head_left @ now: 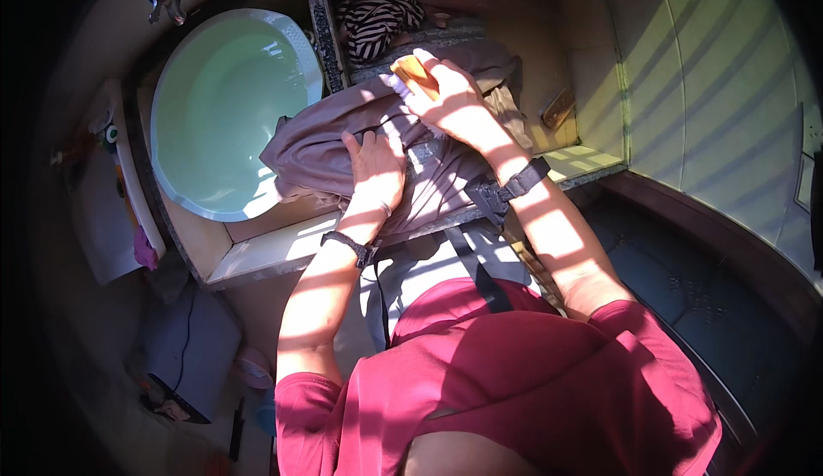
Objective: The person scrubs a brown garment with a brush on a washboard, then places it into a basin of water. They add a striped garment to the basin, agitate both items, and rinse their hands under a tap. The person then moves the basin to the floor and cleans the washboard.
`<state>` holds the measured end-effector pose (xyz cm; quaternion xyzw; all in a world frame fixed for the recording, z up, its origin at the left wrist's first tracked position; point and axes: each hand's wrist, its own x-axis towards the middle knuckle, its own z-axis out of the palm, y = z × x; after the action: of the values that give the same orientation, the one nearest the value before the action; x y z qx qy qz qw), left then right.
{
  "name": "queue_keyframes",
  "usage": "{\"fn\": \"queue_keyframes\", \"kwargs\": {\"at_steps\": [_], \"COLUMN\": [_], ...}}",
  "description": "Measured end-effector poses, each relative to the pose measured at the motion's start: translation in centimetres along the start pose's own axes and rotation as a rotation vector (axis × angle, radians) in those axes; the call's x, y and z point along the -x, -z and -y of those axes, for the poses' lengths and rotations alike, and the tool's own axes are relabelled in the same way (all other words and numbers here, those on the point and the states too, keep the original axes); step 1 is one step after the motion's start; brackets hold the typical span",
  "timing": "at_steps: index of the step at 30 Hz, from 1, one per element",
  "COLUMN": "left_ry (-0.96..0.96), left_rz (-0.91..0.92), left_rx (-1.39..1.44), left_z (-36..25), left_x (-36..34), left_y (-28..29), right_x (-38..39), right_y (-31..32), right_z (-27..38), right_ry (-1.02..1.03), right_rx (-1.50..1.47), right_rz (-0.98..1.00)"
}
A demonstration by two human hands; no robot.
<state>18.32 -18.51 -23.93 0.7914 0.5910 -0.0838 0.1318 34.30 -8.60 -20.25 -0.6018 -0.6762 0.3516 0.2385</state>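
Note:
A scrub brush [415, 77] with an orange-brown back and pale bristles is gripped in my right hand [454, 103], just over a wet mauve garment [321, 125]. The garment lies spread across the ledge between the two basins, its left part hanging beside the tub. Lower and to the left, my left hand [378, 170] presses on the cloth with bent fingers and holds it. Some of its fingertips are hidden in the folds. Black straps circle both wrists.
A round pale tub [163, 159] of water stands in the left basin under a metal tap [165, 0]. Black-and-white striped cloth [377, 22] lies at the back of the right basin. A brown block-like object [558, 108] rests by its right wall. A tiled wall [711, 73] rises at right.

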Motion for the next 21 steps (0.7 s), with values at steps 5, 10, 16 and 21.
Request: {"fn": "queue_keyframes", "kwargs": {"at_steps": [5,10,16,21], "left_ry": [-0.46,-0.578,-0.478,-0.451], "left_rz": [0.313,0.185,0.189,0.14], "left_rx": [0.032,0.104,0.162,0.197], "left_z": [-0.4,0.9,-0.2,-0.3], "left_x": [4.7,11.3,12.0,11.7], "left_y": [5.1,2.2,0.7,0.6], "right_x": [1.7,10.1,-0.5,6.1], "right_y": [1.1,-3.1,5.4,-0.5], "right_z": [1.9,-2.5,-9.4,-1.5], "right_ry": [0.027,0.549,-0.109,0.202], "right_rx": [0.13,0.352,0.729,0.454], "right_rz": [0.126,0.44,0.194,0.362]}}
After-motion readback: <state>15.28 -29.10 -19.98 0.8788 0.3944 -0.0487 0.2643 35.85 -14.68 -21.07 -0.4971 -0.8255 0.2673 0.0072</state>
